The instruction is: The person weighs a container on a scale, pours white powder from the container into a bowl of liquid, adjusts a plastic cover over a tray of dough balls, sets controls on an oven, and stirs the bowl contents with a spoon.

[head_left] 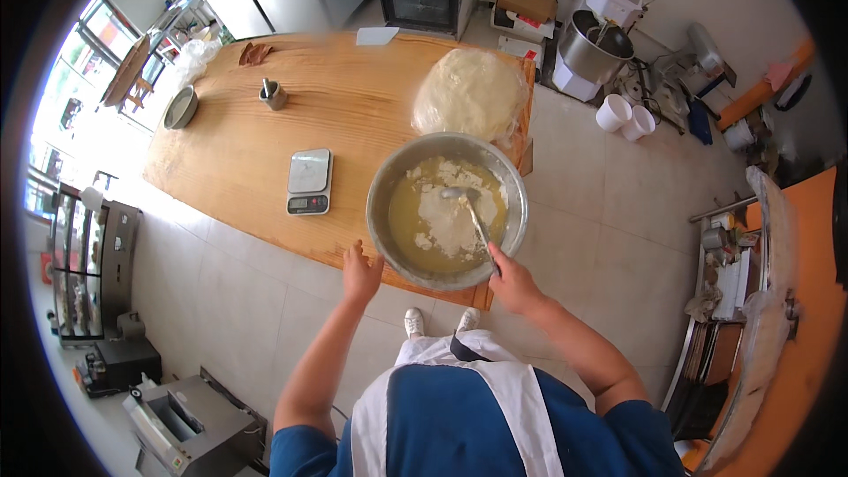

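Note:
A large metal bowl [375,199] stands at the wooden table's near right end. It contains yellow liquid [408,216] with a pale, floury mass [446,216] spread through the middle. My right hand [515,281] is wrapped round the handle of a metal spoon [481,228] at the bowl's near right rim. The spoon's head rests in the floury mass. My left hand [362,274] is beside the bowl's near left side, above the table edge, its fingers apart and nothing in them. Whether its thumb touches the bowl, I cannot tell.
Behind the bowl lies a big dough mass [468,93] under clear plastic. A digital scale [309,181] sits left of the bowl on the table [238,159]. Farther off are a small metal cup [273,95] and a grey bowl [181,108]. A dough mixer [596,44] stands on the floor beyond.

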`<state>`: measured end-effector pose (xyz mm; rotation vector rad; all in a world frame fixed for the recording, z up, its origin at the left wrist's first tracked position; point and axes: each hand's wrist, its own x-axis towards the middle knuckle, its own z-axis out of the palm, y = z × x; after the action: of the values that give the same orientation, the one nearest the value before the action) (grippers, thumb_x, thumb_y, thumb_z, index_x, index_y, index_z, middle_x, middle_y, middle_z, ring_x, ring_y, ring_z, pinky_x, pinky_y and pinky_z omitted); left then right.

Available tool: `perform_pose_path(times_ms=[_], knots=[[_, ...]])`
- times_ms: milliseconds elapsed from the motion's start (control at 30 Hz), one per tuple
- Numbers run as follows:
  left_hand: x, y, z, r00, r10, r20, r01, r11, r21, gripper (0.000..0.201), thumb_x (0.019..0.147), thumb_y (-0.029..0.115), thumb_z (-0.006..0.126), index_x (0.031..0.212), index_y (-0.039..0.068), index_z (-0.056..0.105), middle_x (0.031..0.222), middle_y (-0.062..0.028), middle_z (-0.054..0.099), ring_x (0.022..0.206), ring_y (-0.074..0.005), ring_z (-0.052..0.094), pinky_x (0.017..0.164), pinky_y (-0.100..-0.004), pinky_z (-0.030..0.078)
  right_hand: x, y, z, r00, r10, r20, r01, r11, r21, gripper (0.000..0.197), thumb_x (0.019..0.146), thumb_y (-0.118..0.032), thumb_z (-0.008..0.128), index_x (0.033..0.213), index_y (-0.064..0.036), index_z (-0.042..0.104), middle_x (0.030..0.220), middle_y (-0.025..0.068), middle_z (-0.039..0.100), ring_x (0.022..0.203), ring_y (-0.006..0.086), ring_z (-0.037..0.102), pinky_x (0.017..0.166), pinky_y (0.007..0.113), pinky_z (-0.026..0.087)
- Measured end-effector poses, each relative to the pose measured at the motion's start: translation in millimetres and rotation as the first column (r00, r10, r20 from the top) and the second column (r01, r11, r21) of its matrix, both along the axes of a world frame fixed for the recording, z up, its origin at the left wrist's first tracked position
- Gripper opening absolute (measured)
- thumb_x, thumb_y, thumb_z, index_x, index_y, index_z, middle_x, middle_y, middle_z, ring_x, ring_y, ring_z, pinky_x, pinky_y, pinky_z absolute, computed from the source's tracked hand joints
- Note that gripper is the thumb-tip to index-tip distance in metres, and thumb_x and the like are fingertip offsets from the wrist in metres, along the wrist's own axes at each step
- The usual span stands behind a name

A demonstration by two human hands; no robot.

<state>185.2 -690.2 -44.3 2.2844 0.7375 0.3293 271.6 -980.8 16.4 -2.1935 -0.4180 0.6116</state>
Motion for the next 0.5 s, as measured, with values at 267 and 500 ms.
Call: perform_pose_path(times_ms=[267,500], knots=[[47,6,-62,0.986,0.162,0.031,-0.103,0.751,-0.652,0.032,0.087,0.017,0.054,0.113,-0.001,0.048,0.100,-0.0132,0.058,0.090,-0.0193,0.055,0.077,-0.0305,0.044,54,15,-20,0.951,-0.184,-0.250,0.202,0.978,0.045,0.059,0.080,-0.009,0.052,0.135,-0.0104,0.032,0.077,0.0106,0.058,0.059,0.0187,0.055,0.058,0.032,0.046],[54,-7,-66,0.933,0.336,0.132,-0.106,0.604,-0.790,0.031,0.090,0.013,0.048,0.117,0.000,0.043,0.104,-0.0105,0.055,0.092,-0.0175,0.052,0.081,-0.0295,0.042,15,25,-2,0.872,-0.108,-0.477,0.157,0.986,0.064,0.061,0.080,-0.003,0.046,0.138,-0.0167,0.030,0.065,0.0055,0.051,0.045,0.0127,0.047,0.045,0.029,0.042]])
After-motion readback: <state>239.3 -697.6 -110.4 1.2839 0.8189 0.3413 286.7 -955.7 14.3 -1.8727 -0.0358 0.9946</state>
